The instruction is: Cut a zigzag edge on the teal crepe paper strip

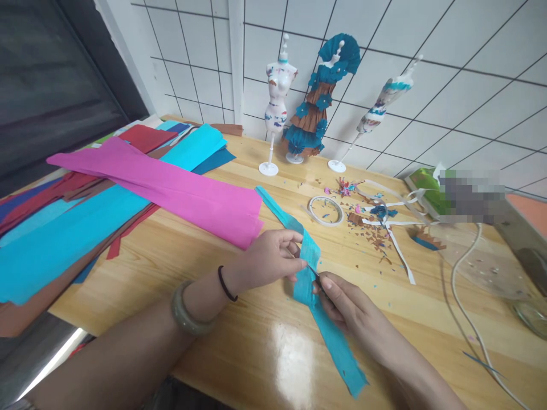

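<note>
A long turquoise paper strip point(337, 347) lies diagonally on the wooden table, its middle part raised and folded between my hands. My left hand point(273, 256) grips the strip's left edge between thumb and fingers. From the right, my right hand point(342, 296) is closed around a small dark pointed tool point(318, 277), which looks like scissors or tweezers. The tool's tip meets the strip beside my left thumb. Fingers hide most of the tool's handle.
Pink point(196, 199) and cyan paper sheets point(85, 228) are piled left. Three mannequins on stands, one in a blue-brown paper dress point(314, 114), line the wall. A tape roll point(325, 210), paper scraps point(378, 233) and a white cable point(459, 285) lie right.
</note>
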`<state>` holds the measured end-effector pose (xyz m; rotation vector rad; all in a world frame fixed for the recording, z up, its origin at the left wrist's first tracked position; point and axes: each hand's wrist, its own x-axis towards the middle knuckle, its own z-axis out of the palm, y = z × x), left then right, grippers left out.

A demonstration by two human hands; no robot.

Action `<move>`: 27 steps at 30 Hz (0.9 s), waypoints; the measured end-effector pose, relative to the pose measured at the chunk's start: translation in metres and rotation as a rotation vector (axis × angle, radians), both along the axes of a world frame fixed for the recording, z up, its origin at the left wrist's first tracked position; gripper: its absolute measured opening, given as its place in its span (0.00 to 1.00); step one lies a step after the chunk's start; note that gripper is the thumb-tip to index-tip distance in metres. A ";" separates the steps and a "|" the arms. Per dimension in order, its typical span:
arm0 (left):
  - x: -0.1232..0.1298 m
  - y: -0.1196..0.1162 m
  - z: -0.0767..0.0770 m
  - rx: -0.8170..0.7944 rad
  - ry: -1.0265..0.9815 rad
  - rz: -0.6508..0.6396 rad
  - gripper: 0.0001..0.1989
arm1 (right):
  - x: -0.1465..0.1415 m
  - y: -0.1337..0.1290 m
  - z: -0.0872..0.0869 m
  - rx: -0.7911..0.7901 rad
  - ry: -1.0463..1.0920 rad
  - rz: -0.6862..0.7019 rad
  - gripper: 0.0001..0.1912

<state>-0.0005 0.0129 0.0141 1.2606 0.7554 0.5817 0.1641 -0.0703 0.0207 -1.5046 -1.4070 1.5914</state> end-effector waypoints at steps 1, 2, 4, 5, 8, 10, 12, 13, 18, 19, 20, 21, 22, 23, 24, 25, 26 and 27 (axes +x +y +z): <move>0.000 0.000 -0.001 0.008 -0.007 -0.004 0.14 | 0.000 0.000 0.000 0.004 0.009 -0.004 0.17; 0.000 0.000 -0.001 0.015 -0.013 -0.008 0.13 | 0.000 0.001 0.000 0.009 0.016 -0.006 0.17; -0.001 0.001 -0.003 0.024 -0.025 -0.015 0.11 | 0.000 0.001 0.000 0.019 0.020 -0.001 0.16; -0.001 0.001 -0.004 0.028 -0.035 -0.019 0.11 | 0.001 0.001 0.000 0.020 0.020 0.003 0.16; -0.001 0.001 -0.005 0.033 -0.054 -0.026 0.10 | 0.001 0.001 -0.001 0.013 0.011 0.006 0.16; -0.001 0.001 -0.004 0.012 -0.039 -0.021 0.10 | 0.001 0.001 -0.001 0.015 0.007 0.000 0.16; 0.000 0.001 -0.002 -0.025 -0.016 -0.006 0.11 | 0.001 0.002 -0.001 0.027 0.004 -0.004 0.16; 0.000 0.001 -0.001 -0.042 -0.008 0.003 0.12 | 0.000 0.002 0.000 0.033 0.004 -0.005 0.16; 0.001 0.000 0.004 -0.067 -0.010 0.012 0.11 | -0.001 0.003 0.004 0.038 -0.003 0.007 0.17; 0.000 0.000 0.005 -0.069 -0.013 0.011 0.11 | -0.001 0.003 0.004 0.042 -0.006 0.006 0.17; 0.000 0.000 0.005 -0.070 -0.017 0.009 0.11 | -0.001 0.003 0.004 0.047 -0.008 0.003 0.17; 0.000 0.000 0.005 -0.069 -0.023 0.005 0.12 | -0.001 0.003 0.004 0.051 -0.009 -0.002 0.17; 0.000 0.000 0.005 -0.068 -0.029 0.003 0.12 | -0.001 0.003 0.004 0.051 -0.009 -0.008 0.17; 0.000 0.000 0.005 -0.067 -0.034 0.002 0.12 | -0.001 0.003 0.004 0.047 -0.008 -0.014 0.17; 0.000 0.000 0.005 -0.067 -0.040 0.000 0.12 | 0.000 0.003 0.004 0.041 -0.009 -0.020 0.17; 0.000 0.001 0.005 -0.067 -0.048 -0.002 0.12 | 0.000 0.003 0.004 0.035 -0.011 -0.025 0.17; 0.000 0.001 0.005 -0.068 -0.055 -0.004 0.12 | 0.000 0.003 0.003 0.033 -0.015 -0.027 0.17; 0.000 0.001 0.004 -0.069 -0.061 -0.007 0.12 | 0.001 0.003 0.003 0.035 -0.020 -0.027 0.17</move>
